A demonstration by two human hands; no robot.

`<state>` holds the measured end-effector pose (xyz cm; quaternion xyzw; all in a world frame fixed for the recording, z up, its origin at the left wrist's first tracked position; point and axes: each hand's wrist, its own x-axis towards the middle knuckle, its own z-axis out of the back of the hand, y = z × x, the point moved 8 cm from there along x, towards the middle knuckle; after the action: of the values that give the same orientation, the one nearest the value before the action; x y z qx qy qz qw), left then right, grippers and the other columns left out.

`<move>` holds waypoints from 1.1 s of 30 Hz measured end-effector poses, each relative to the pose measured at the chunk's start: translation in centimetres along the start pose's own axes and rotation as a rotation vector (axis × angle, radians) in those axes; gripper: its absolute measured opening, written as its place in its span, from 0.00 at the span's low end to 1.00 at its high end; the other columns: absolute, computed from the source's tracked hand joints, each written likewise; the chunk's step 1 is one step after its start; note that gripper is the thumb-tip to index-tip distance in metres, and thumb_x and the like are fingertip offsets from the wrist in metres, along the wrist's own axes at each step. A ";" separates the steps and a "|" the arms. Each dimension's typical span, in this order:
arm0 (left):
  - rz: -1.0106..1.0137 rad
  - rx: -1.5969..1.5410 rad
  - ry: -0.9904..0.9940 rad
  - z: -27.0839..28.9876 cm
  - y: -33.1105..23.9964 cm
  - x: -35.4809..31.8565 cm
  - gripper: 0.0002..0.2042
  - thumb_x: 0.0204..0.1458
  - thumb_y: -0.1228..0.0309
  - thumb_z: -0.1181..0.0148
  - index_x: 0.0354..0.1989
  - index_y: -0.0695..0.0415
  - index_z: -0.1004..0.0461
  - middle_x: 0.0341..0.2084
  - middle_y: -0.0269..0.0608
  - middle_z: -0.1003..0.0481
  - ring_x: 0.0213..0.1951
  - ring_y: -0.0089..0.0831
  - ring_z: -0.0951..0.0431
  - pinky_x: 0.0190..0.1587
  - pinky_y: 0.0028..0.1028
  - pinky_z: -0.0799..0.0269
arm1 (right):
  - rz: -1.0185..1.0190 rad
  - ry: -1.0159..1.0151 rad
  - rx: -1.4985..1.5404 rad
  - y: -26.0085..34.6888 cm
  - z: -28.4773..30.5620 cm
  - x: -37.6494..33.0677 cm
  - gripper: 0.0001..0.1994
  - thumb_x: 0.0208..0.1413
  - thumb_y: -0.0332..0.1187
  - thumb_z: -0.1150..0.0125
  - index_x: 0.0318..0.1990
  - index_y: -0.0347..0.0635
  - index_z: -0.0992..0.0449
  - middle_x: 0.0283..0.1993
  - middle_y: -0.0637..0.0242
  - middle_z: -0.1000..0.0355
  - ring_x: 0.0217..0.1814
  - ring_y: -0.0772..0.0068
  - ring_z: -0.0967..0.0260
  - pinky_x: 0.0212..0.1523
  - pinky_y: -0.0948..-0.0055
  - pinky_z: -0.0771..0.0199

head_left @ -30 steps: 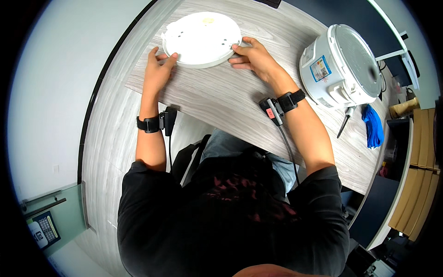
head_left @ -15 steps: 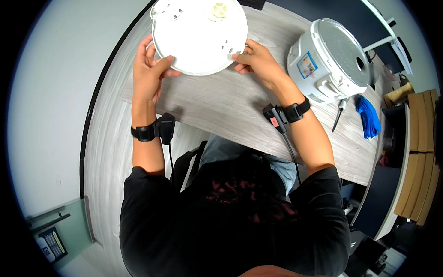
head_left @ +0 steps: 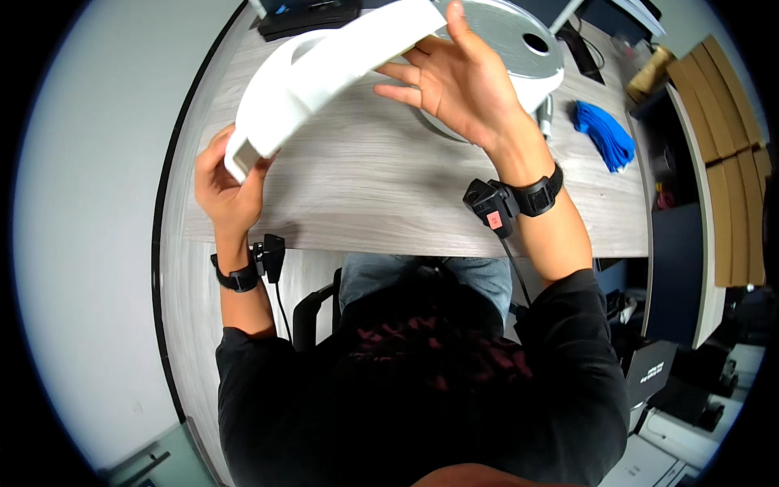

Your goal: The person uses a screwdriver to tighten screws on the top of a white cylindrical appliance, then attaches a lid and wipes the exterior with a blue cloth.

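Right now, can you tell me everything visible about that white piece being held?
The white piece looks like smooth, hard plastic, with a long broad side, a curved rim arching behind it and a hollow-looking end at lower left. It slants up to the right in view, over the wood-grain table. The left hand grips its lower end; the right hand is spread open at its upper end, contact there unclear.
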<state>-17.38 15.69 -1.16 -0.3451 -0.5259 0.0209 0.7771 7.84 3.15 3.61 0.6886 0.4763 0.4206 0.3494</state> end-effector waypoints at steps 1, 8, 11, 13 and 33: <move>-0.029 0.082 0.018 0.1 0.0 -0.2 0.27 0.48 0.89 0.34 0.57 0.60 0.33 0.54 0.54 0.26 0.53 0.43 0.21 0.50 0.39 0.18 | 0.028 0.027 -0.015 0.7 -0.1 -0.5 0.39 0.69 0.63 0.64 0.70 0.33 0.44 0.73 0.49 0.48 0.72 0.44 0.42 0.64 0.54 0.30; -0.359 0.157 0.118 -4.9 -6.3 5.2 0.21 0.50 0.88 0.40 0.54 0.63 0.25 0.51 0.59 0.22 0.56 0.51 0.21 0.58 0.43 0.25 | 0.119 -0.113 -0.069 5.1 4.9 -2.7 0.23 0.73 0.44 0.57 0.60 0.30 0.31 0.59 0.49 0.29 0.63 0.53 0.29 0.65 0.55 0.27; -0.393 0.161 0.133 -7.0 -6.3 7.6 0.25 0.44 0.93 0.46 0.52 0.64 0.22 0.51 0.59 0.22 0.57 0.51 0.22 0.62 0.43 0.28 | 0.174 -0.127 -0.158 7.9 5.5 -3.4 0.25 0.67 0.46 0.47 0.59 0.33 0.29 0.57 0.51 0.26 0.61 0.56 0.29 0.63 0.58 0.30; -0.433 0.168 0.141 -8.2 -6.0 9.4 0.26 0.42 0.94 0.49 0.52 0.64 0.21 0.52 0.57 0.21 0.57 0.49 0.22 0.63 0.42 0.29 | 0.084 -0.114 -0.087 9.6 4.9 -3.8 0.26 0.60 0.48 0.37 0.58 0.38 0.25 0.57 0.60 0.26 0.61 0.62 0.33 0.64 0.64 0.39; 0.036 -0.006 0.275 -22.0 1.8 14.0 0.27 0.47 0.93 0.50 0.50 0.52 0.17 0.66 0.45 0.32 0.69 0.40 0.35 0.69 0.39 0.34 | 0.207 -0.418 -0.292 9.0 22.2 -2.7 0.21 0.67 0.34 0.57 0.61 0.29 0.31 0.59 0.57 0.27 0.61 0.66 0.31 0.63 0.72 0.34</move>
<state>7.71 11.32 4.45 -0.3565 -0.4079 -0.0142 0.8404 30.86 -3.89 2.00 0.7477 0.2552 0.3671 0.4910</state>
